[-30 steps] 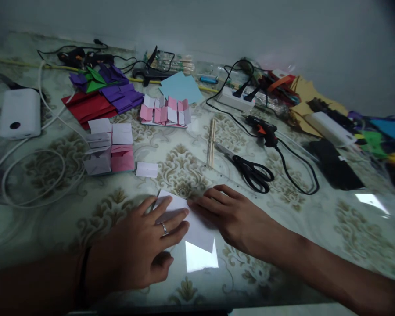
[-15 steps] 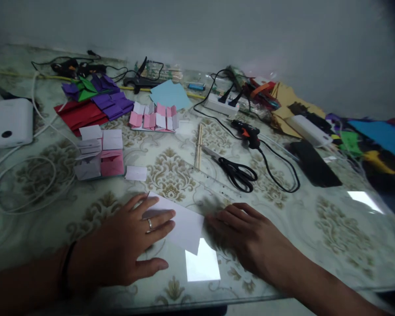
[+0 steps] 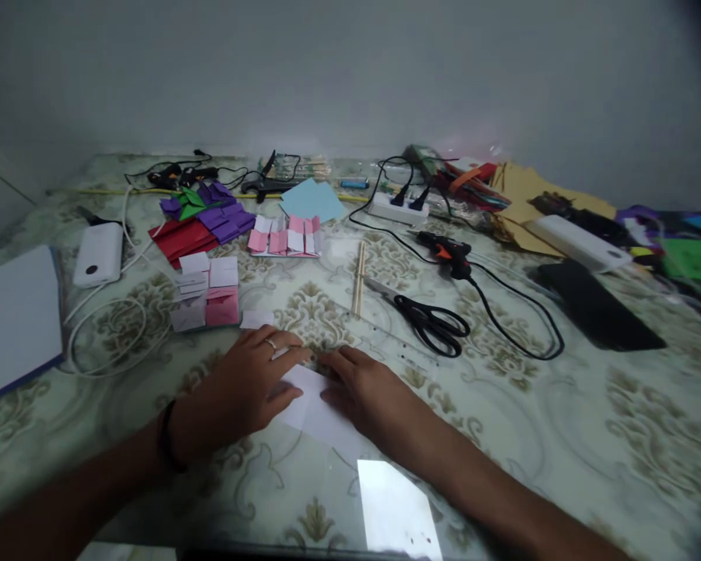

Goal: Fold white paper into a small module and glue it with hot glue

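A white sheet of paper [image 3: 312, 405] lies on the table in front of me, partly covered by both hands. A faint crease runs across it. My left hand [image 3: 248, 382], with a ring and a dark wristband, grips its far left part, fingers on the far side and thumb on the near side. My right hand [image 3: 374, 393] has its fingers curled at the paper's far edge and its thumb on the sheet. Just beyond my left hand is a small white folded paper [image 3: 257, 319]. Behind it sit white and pink folded paper pieces [image 3: 222, 306].
Black-handled scissors [image 3: 432, 323], wooden sticks [image 3: 358, 284] and a clear ruler [image 3: 385, 335] lie ahead. A glue gun [image 3: 447, 251] with its looping cord is at right, beside a black phone [image 3: 599, 304]. A white power bank [image 3: 99, 253] and cable are at left.
My right hand has moved left and inward onto the paper, close to my left hand. The left fingers have drawn together at the far edge. The view has shifted, showing a pad at far left.
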A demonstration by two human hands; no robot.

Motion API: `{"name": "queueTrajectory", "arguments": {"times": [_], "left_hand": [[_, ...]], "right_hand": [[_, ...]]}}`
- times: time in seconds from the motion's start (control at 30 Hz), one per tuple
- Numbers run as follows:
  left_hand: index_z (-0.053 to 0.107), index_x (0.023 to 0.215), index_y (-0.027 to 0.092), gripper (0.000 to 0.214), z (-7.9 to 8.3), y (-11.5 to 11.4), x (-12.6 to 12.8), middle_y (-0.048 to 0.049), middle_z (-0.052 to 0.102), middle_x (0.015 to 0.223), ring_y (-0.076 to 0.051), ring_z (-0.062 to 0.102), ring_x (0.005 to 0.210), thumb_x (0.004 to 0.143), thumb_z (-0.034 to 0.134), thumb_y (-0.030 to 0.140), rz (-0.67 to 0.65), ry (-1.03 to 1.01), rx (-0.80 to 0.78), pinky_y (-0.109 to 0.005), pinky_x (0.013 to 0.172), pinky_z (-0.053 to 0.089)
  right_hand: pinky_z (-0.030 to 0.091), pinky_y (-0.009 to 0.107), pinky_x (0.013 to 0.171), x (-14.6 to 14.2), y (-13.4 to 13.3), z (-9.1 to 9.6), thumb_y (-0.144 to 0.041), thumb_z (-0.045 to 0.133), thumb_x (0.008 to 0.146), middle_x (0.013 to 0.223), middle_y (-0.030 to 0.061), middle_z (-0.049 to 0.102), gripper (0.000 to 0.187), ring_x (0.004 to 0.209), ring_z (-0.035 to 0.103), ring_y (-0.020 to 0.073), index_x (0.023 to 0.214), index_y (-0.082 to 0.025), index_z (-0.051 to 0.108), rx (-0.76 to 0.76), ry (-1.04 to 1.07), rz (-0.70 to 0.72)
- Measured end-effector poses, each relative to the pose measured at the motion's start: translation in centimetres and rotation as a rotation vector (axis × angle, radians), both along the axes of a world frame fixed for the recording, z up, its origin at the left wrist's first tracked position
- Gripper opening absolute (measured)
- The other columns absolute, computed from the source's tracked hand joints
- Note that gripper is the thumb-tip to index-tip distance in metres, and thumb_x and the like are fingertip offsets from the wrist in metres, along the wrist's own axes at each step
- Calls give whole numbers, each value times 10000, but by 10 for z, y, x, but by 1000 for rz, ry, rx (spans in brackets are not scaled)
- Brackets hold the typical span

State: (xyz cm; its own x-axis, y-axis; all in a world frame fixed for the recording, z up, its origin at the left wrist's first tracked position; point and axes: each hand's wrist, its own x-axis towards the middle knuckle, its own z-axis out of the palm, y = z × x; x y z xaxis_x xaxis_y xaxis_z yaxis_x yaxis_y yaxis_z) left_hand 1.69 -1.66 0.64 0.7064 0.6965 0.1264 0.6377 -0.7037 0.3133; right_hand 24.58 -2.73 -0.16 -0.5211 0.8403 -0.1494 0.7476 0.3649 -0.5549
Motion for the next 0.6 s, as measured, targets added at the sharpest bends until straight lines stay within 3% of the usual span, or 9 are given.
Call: {"name": "queueTrajectory", "arguments": {"times": [0.17,0.23,0.4,0.6], "left_hand": [[726,1031,201,99,-11,0,6,-36,746,981,-219,644,984,961,658,183,11,-174,-79,-395,937,490],[722,931,198,125,-13,0,5,-15,739,898,-189,650,914,963,623,129,41,-236,-159,-348,881,497],[703,899,191,137,-11,-2,3,6,711,871,-152,659,839,929,618,87,128,-276,-342,-286,770,493],[658,860,182,134,-9,-9,5,8,676,830,-132,642,777,913,590,80,94,-317,-354,-259,698,476]], "right_hand": [[548,334,828,9,2,-6,-16,689,879,1029,65,738,239,943,701,223,1048,-185,691,-30,194,-1],[530,312,779,11,2,-7,-18,688,878,982,53,734,213,896,689,210,1007,-188,685,-33,254,-17],[500,279,742,13,2,-9,-54,672,900,894,27,704,140,845,666,182,922,-192,663,-43,405,-29],[501,275,739,5,-6,-12,-124,607,950,861,15,682,102,822,651,165,914,-206,655,-11,556,-18]]}}
